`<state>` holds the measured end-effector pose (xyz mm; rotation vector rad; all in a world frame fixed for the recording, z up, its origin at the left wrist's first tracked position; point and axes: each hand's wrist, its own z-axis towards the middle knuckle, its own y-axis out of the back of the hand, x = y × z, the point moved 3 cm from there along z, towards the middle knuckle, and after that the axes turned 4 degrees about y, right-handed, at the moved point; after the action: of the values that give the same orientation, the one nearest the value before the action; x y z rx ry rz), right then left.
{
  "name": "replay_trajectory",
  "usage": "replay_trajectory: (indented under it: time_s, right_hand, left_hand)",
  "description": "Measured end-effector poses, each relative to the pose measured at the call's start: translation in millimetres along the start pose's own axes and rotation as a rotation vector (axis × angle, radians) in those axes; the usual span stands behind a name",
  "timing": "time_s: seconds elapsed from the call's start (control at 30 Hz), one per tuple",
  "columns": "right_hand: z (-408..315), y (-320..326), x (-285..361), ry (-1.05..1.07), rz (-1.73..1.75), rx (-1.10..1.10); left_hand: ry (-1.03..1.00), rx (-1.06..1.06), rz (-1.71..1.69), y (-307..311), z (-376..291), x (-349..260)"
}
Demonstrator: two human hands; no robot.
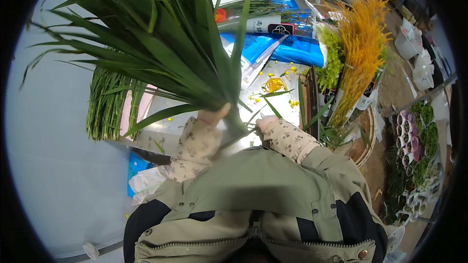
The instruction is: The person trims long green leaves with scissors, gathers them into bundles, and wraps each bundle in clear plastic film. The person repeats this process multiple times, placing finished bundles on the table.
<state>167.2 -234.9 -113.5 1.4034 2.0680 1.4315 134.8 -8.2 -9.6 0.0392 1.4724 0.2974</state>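
Note:
My left hand (215,115) is closed around the lower part of a large bunch of long green strap-like leaves (172,51). The leaves fan out up and to the left, and their pale cut base (234,126) points toward my body. Just right of that base is my right hand (266,121), its fingers curled. A small pointed glint shows at its fingertips, too small to name. Both forearms wear beige patterned sleeve covers. Beneath the hands lies a shiny metal-topped table (168,117) with loose leaf pieces (272,107) on it.
Yellow rubber bands (274,84) lie beyond my right hand. Bundled green stems (106,106) rest at the table's left end. Blue printed wrapping (299,49) covers the back. Orange feathery plumes (360,51) stand at the right, with white buckets (407,40) farther off.

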Motion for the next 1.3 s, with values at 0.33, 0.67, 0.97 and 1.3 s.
replay_trajectory:
  time_s: [0.33, 0.67, 0.97, 1.3]
  right_hand:
    - [-154.0, 115.8, -107.6, -0.875, 0.027, -0.581]
    - [-76.2, 103.8, 74.4, 0.607, 0.688, -0.310]
    - [-55.6, 88.2, 75.3, 0.441, 0.767, -0.329]
    - [-42.9, 106.8, 40.8, 0.361, -0.195, -0.954]
  left_hand:
    - [-0.187, -0.452, -0.531, 96.1, -4.4, -65.9]
    - [-0.149, -0.100, -0.959, 17.0, -13.2, -112.0]
    - [-0.036, -0.042, -0.898, 26.9, -11.8, -63.6]
    - [-0.231, 0.705, 0.406, -33.5, -38.7, -101.3]
